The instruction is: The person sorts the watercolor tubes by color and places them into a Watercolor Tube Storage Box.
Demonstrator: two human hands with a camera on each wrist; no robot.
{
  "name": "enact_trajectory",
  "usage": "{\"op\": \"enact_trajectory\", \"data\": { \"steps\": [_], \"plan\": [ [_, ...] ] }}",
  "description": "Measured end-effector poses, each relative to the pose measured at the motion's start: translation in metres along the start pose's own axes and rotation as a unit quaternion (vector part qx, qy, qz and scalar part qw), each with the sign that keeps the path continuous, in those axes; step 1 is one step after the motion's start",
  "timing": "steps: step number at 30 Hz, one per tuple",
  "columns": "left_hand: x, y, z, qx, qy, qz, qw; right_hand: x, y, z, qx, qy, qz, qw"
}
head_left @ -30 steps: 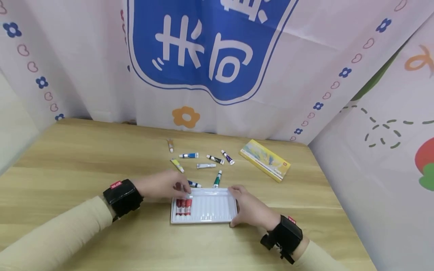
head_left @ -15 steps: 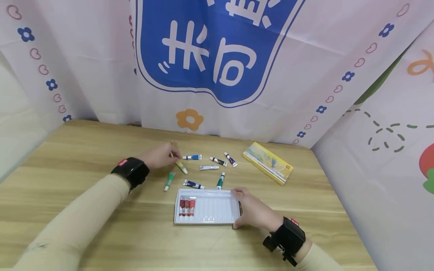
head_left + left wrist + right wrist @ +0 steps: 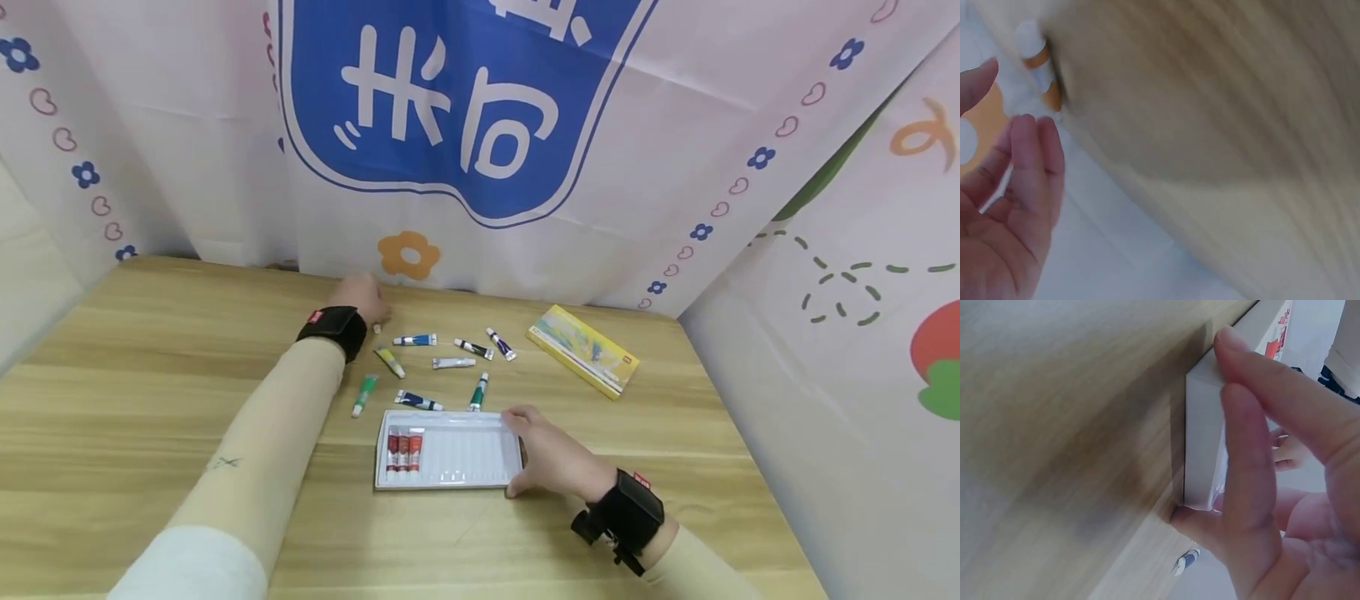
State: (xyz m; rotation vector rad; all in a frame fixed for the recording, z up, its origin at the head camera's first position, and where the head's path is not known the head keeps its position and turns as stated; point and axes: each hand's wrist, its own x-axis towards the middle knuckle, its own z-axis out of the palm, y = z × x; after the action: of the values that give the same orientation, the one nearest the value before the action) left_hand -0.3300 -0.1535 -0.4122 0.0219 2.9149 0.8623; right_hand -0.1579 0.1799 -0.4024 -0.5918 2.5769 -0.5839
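Left hand hovers loose by one orange tube; right hand grips tray of three tubes.

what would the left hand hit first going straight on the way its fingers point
Most likely the orange-banded paint tube: in the left wrist view, the left hand points toward its orange end, though the gap is hard to judge.

A wood-grained worktop with a smooth, low sheen spans the lower frame, where a glossy white plastic tray catches the light near centre. Above it lie smooth, slightly shiny tubes; at centre right, a glossy cardboard box. Creased, softly lustrous cloth drapes the upper frame.
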Motion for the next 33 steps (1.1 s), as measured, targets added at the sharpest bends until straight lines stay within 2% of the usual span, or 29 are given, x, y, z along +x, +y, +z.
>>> {"op": "enact_trajectory", "data": {
  "steps": [3, 10, 13, 16, 18, 24, 29, 33],
  "plan": [
    [0.001, -0.004, 0.006, 0.002, 0.014, -0.022, 0.9997, 0.000, -0.002, 0.001, 0.000, -0.004, 0.003, 1.000],
    [0.009, -0.011, 0.014, -0.003, 0.038, -0.045, 0.9983, 0.003, -0.002, -0.003, -0.018, -0.003, -0.003, 1.000],
    [0.010, -0.012, 0.015, 0.011, 0.049, -0.036, 0.9981, 0.004, -0.001, -0.002, -0.020, -0.004, 0.001, 1.000],
    [0.012, -0.010, 0.016, 0.025, 0.053, -0.013, 0.9982, 0.004, -0.001, -0.002, -0.016, -0.002, 0.010, 1.000],
    [0.013, -0.007, 0.016, 0.032, 0.049, -0.001, 0.9983, 0.003, 0.000, -0.001, -0.009, 0.000, 0.015, 1.000],
    [0.003, -0.009, 0.010, 0.020, 0.021, 0.006, 0.9996, 0.003, 0.001, 0.001, -0.001, 0.007, 0.011, 1.000],
    [-0.010, -0.007, 0.000, -0.020, -0.014, 0.011, 0.9996, 0.004, 0.003, 0.000, -0.004, 0.014, 0.011, 1.000],
    [-0.022, -0.008, -0.008, -0.032, -0.017, 0.002, 0.9994, 0.005, 0.004, 0.001, -0.004, 0.011, 0.006, 1.000]
  ]
}}
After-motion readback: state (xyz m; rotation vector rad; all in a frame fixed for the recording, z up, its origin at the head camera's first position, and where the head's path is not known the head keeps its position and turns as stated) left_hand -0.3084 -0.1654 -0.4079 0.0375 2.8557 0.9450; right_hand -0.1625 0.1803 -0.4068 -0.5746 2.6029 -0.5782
